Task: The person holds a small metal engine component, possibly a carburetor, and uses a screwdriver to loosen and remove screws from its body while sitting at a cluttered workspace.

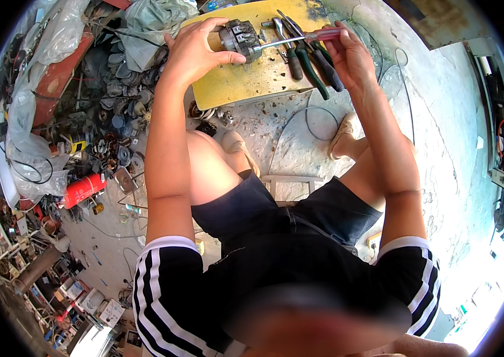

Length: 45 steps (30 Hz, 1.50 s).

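My left hand (195,56) grips a blocky dark metal part (239,37) at the back of a scuffed yellow work surface (228,83), thumb along its lower side. In my right hand (350,56) is a screwdriver with a translucent red handle (322,35); its steel shaft reaches leftward to the part's right side, where the tip appears to touch it. Beneath the shaft lie several hand tools, among them dark green-handled pliers (314,77), a darker-handled tool (327,68) and a shorter tool with a grey-brown grip (294,65).
Piled metal parts (121,119), plastic sheeting (32,119) and a red cylinder (84,190) crowd the left. A small grey stool frame (290,179) is between my legs. Cables (323,125) loop on the concrete floor. Equipment (501,149) stands along the right edge.
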Each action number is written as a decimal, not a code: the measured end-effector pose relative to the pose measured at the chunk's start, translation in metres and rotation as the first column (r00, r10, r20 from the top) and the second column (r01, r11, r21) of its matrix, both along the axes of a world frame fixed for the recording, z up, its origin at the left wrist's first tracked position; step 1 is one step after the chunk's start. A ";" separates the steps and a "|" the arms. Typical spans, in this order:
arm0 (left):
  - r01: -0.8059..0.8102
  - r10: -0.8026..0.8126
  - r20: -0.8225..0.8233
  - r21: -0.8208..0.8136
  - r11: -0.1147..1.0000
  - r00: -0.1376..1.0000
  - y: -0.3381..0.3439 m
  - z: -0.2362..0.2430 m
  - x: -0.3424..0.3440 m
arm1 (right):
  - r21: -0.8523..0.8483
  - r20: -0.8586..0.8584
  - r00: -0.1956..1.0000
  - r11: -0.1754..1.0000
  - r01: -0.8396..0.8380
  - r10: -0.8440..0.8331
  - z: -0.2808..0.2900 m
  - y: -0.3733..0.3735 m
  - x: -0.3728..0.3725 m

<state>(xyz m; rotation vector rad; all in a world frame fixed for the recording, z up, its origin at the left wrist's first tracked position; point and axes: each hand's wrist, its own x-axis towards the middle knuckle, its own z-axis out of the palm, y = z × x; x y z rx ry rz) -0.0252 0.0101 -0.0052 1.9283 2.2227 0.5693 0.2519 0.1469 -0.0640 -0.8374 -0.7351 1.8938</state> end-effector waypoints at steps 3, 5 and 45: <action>-0.012 0.012 -0.029 -0.010 1.000 1.000 -0.002 0.001 0.001 | -0.045 0.222 0.975 0.999 0.017 -0.007 0.022 -0.012 -0.006; -0.012 0.012 -0.034 -0.009 1.000 0.999 -0.002 0.002 0.001 | -0.043 0.230 0.973 0.999 0.029 -0.018 0.019 -0.009 -0.005; -0.016 0.016 -0.021 -0.035 0.999 1.000 -0.003 0.007 0.003 | -0.075 0.153 0.988 0.996 0.041 -0.029 0.023 -0.011 -0.004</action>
